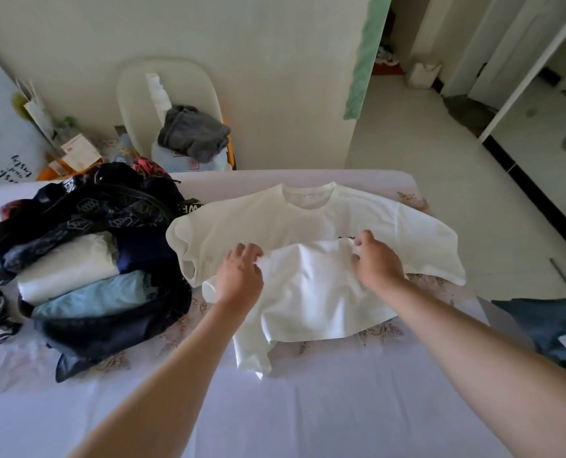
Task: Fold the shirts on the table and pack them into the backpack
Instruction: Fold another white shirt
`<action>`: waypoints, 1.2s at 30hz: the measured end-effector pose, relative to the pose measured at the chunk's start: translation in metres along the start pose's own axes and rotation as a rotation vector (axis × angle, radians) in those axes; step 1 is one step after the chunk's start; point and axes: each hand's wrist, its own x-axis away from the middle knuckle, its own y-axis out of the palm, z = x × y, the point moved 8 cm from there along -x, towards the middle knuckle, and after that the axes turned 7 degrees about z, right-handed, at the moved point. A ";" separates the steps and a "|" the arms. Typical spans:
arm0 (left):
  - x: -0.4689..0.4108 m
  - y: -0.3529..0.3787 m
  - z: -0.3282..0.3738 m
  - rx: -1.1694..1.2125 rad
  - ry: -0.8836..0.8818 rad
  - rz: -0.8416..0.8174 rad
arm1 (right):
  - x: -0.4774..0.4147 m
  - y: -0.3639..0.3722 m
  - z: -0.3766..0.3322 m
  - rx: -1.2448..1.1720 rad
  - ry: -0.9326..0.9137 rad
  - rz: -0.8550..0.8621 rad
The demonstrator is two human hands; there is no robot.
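1. A cream shirt (308, 223) lies flat near the far edge of the table (275, 408), collar toward the far edge and both sleeves spread out.
2. A whiter garment (314, 292) lies loosely over the cream shirt's lower part and reaches toward the near edge. I cannot tell whether it is a separate shirt.
3. The left hand (240, 276) has its fingers curled on the white garment's upper left edge and grips the cloth.
4. The right hand (377, 259) pinches the same garment at its upper right corner, with fingers and thumb closed on the cloth.
5. The backpack (110, 206), black with a pale print, sits open by the left edge of the table, just beside the cream shirt's left sleeve.
6. Inside the backpack lie a folded white shirt (67, 262), a light blue one (93, 299) nearer the near edge, and a dark navy one (143, 249) beside them.
7. A dark blue cloth (546, 322) lies at the right edge of the table.
8. Beyond the far edge stands a pale chair (136, 104) with a grey cloth (192, 133) on it.
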 end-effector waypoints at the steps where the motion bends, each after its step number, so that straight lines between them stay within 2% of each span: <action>1: 0.010 0.017 0.012 0.074 0.054 -0.123 | 0.006 0.016 -0.004 -0.033 -0.063 -0.103; 2: 0.023 0.038 0.020 0.100 0.093 -0.294 | 0.016 0.031 -0.006 -0.060 -0.122 -0.205; 4: 0.056 0.075 0.021 -0.026 0.157 -0.602 | 0.044 0.059 -0.005 -0.037 -0.247 -0.367; 6: 0.079 0.096 0.007 -0.218 0.209 -0.745 | 0.065 0.081 0.007 0.064 -0.384 -0.424; 10: 0.086 0.103 -0.011 -0.257 0.206 -0.700 | 0.085 0.102 0.032 0.115 -0.501 -0.400; 14: 0.073 0.098 -0.016 -0.184 0.201 -0.533 | 0.074 0.092 0.034 0.034 -0.459 -0.227; 16: 0.066 0.098 -0.020 -0.187 0.241 -0.446 | 0.068 0.090 0.035 0.136 -0.435 -0.147; 19: 0.062 0.100 -0.024 -0.262 0.197 -0.505 | 0.064 0.086 0.034 0.279 -0.424 -0.070; 22: 0.061 0.085 -0.016 -0.223 0.079 -0.588 | 0.067 0.073 0.026 0.180 -0.429 -0.108; 25: 0.065 0.068 -0.012 -0.131 -0.017 -0.704 | 0.080 0.062 0.034 0.084 -0.264 -0.295; 27: 0.072 0.065 -0.016 -0.193 -0.005 -0.856 | 0.095 0.063 0.041 -0.026 -0.163 -0.455; 28: 0.082 0.062 -0.018 -0.264 0.009 -0.970 | 0.105 0.060 0.044 -0.101 -0.118 -0.472; 29: 0.093 0.060 -0.020 -0.328 0.023 -1.076 | 0.112 0.054 0.047 -0.158 -0.078 -0.407; 30: 0.103 0.058 -0.020 -0.356 0.025 -1.145 | 0.115 0.045 0.053 -0.184 -0.046 -0.272; 32: 0.111 0.060 -0.012 -0.282 -0.003 -1.120 | 0.118 0.030 0.073 -0.136 0.047 -0.022; 33: 0.110 0.061 -0.004 -0.209 -0.022 -1.049 | 0.120 0.029 0.083 -0.113 0.139 0.005; 36: 0.110 0.069 0.025 -0.060 0.009 -0.854 | 0.129 0.049 0.109 -0.050 0.411 -0.195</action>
